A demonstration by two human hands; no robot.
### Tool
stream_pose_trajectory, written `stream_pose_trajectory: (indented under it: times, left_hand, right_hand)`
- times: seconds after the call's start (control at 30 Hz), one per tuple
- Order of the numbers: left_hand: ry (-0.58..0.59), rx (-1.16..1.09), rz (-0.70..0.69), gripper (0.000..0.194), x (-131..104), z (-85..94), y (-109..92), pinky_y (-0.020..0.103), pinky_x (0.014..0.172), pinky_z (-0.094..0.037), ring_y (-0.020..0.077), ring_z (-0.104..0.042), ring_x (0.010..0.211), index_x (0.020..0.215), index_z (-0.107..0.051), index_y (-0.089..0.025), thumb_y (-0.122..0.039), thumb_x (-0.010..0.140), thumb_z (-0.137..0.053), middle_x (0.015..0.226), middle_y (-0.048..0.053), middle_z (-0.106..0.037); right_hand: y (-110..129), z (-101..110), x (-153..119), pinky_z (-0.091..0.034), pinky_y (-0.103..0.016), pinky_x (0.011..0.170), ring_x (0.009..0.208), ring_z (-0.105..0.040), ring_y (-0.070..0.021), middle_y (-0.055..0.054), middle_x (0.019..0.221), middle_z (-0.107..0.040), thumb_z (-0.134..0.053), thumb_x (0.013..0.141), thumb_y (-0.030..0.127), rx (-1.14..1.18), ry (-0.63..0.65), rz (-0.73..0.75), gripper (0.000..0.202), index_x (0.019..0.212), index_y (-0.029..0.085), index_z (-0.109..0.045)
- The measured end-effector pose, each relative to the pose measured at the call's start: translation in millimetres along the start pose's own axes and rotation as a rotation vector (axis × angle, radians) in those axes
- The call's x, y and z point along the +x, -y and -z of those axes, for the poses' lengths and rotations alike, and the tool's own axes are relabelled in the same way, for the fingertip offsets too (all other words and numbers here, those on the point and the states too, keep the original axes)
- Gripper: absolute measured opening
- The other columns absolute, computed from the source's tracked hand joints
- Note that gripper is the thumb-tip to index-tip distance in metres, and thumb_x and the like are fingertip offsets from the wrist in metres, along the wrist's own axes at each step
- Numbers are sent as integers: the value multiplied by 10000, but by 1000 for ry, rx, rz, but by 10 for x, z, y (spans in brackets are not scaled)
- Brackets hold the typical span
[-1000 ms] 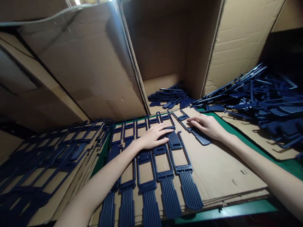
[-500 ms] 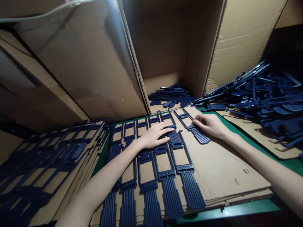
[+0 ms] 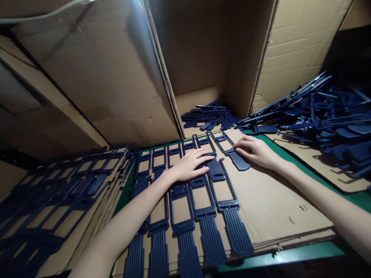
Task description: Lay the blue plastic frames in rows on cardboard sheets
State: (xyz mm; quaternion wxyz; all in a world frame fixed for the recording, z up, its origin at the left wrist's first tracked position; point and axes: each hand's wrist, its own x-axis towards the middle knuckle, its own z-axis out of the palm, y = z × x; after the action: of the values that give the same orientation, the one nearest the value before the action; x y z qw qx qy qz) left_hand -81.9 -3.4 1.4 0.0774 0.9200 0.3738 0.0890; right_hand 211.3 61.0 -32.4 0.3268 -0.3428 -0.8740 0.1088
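Note:
On the cardboard sheet (image 3: 269,204), dark blue plastic frames with ribbed tabs lie in two rows, tabs toward me. My left hand (image 3: 191,164) rests palm down across the middle of the rows, fingers spread. Just beside its fingertips is a front-row frame (image 3: 223,191). My right hand (image 3: 253,150) has its fingers pinched at the right edge of the back row's rightmost frame (image 3: 229,146), near where the frame joins its tab. That frame lies slightly aslant, close to its left neighbour. The right fingertips are partly hidden.
A tangled heap of similar blue parts (image 3: 327,112) fills the right side. More parts (image 3: 208,116) lie in an open cardboard box (image 3: 199,92) at the back. To the left, stacked cardboard sheets (image 3: 95,216) carry further frames. A green surface (image 3: 290,255) shows beneath.
My right hand and the rightmost back-row frame have shifted a little to the left, nearer the neighbouring frame. My left hand has stayed in place.

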Motion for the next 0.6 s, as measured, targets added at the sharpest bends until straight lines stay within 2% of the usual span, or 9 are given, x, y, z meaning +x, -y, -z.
stream_pose_trajectory:
  times: [0.17, 0.47, 0.6]
  left_hand:
    - [-10, -7, -2, 437, -3, -8, -2, 432, 1151, -216, 209, -288, 1387, 1353, -456, -283, -457, 960, -378, 1473, 39, -384]
    - [-13, -10, -14, 439, 1, -11, 6, 444, 1152, -210, 214, -284, 1389, 1355, -451, -269, -447, 960, -385, 1475, 46, -382]
    - [-16, -9, -13, 438, 5, -8, 11, 449, 1151, -214, 215, -285, 1390, 1355, -451, -268, -443, 960, -383, 1472, 53, -385]
  right_hand:
    - [-16, 3, 5, -494, -371, 818, 915, -588, -224, -96, 977, -608, -443, 914, 369, 14, 15, 39, 278, 956, 214, -670]
    - [-34, -24, 12, -496, -370, 850, 972, -594, -221, -92, 1050, -635, -441, 916, 340, 0, 23, 80, 265, 992, 214, -662]
    - [-253, 107, 8, -485, -404, 884, 1006, -600, -244, -80, 1096, -656, -475, 896, 353, -123, -76, 48, 249, 1005, 225, -658]
